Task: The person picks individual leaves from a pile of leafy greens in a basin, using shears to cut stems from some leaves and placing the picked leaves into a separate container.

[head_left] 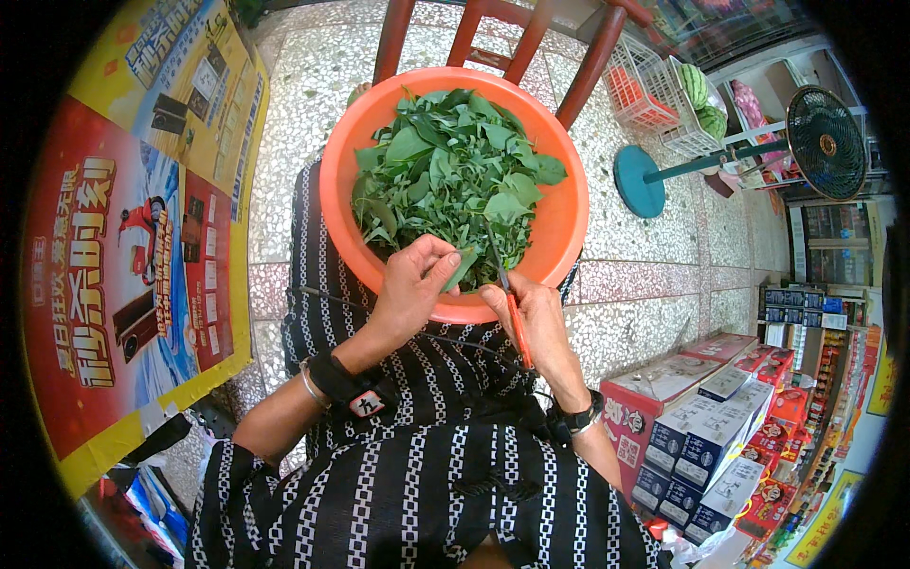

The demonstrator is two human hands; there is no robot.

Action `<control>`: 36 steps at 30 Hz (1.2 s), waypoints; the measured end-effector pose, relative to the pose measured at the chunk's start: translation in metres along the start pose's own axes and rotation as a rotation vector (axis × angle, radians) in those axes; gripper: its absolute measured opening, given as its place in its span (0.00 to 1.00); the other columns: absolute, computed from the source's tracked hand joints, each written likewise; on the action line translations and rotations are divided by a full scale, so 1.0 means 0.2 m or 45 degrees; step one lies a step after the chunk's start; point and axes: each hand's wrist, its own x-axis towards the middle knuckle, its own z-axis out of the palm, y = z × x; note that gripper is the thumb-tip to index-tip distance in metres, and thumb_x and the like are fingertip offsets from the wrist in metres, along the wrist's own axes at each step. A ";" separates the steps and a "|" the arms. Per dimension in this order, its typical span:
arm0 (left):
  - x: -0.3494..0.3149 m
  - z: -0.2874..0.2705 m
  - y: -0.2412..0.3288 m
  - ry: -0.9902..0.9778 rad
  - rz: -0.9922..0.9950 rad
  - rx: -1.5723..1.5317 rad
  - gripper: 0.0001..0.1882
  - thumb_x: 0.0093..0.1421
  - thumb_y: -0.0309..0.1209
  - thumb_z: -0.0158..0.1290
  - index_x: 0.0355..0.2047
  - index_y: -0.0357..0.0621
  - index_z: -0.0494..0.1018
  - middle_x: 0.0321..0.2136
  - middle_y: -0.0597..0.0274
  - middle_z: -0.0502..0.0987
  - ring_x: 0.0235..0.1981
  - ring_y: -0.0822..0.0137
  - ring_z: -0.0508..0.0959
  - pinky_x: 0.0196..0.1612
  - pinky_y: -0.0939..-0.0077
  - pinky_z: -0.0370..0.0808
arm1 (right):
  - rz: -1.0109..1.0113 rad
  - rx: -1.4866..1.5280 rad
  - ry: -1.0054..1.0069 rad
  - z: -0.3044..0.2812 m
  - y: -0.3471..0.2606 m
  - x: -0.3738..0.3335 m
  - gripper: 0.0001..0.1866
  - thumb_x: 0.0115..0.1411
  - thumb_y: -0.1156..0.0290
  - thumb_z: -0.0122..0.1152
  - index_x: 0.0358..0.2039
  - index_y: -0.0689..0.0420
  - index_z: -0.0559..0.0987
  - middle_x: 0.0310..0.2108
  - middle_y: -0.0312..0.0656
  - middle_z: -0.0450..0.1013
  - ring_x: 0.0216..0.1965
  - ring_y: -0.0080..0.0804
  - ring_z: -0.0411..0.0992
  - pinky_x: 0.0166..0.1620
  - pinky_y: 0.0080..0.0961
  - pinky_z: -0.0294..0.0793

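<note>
An orange plastic basin [334, 194] rests on my lap, heaped with green leaves [445, 161], some whole and some in narrow cut strips. My left hand [412, 280] pinches a green leaf [462, 269] between thumb and fingers above the basin's near rim. In my right hand [537, 318] is a pair of scissors [518, 327] with orange-red handles. Their dark blades point up into the basin, just right of the held leaf. How far the blades are parted I cannot tell.
A red wooden chair [464, 38] stands beyond the basin. To the right are a fan [827, 142] on a teal base, white crates [645, 85] with watermelons [697, 90], and stacked cartons [706, 431]. A red and yellow poster panel [123, 266] flanks my left side.
</note>
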 end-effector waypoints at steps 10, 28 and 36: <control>0.01 -0.01 -0.02 -0.005 0.058 -0.013 0.08 0.64 0.30 0.47 0.33 0.36 0.68 0.25 0.69 0.71 0.26 0.80 0.69 0.30 0.83 0.67 | -0.343 -0.137 0.007 0.05 0.03 0.00 0.25 0.59 0.50 0.53 0.34 0.64 0.66 0.28 0.55 0.66 0.31 0.55 0.67 0.34 0.44 0.65; 0.01 0.03 0.05 -0.298 -0.013 0.220 0.16 0.64 0.25 0.41 0.52 0.40 0.59 0.27 0.69 0.69 0.31 0.79 0.69 0.39 0.82 0.68 | -0.023 0.844 0.106 0.08 0.05 0.05 0.10 0.59 0.66 0.60 0.28 0.60 0.74 0.13 0.26 0.62 0.13 0.13 0.58 0.16 0.16 0.55; 0.02 0.01 0.06 -0.275 -0.090 0.232 0.09 0.64 0.28 0.46 0.42 0.38 0.68 0.29 0.67 0.73 0.30 0.78 0.74 0.30 0.83 0.71 | -0.039 0.967 0.265 0.07 0.06 0.09 0.07 0.60 0.71 0.58 0.27 0.60 0.73 0.14 0.27 0.65 0.12 0.12 0.60 0.15 0.13 0.58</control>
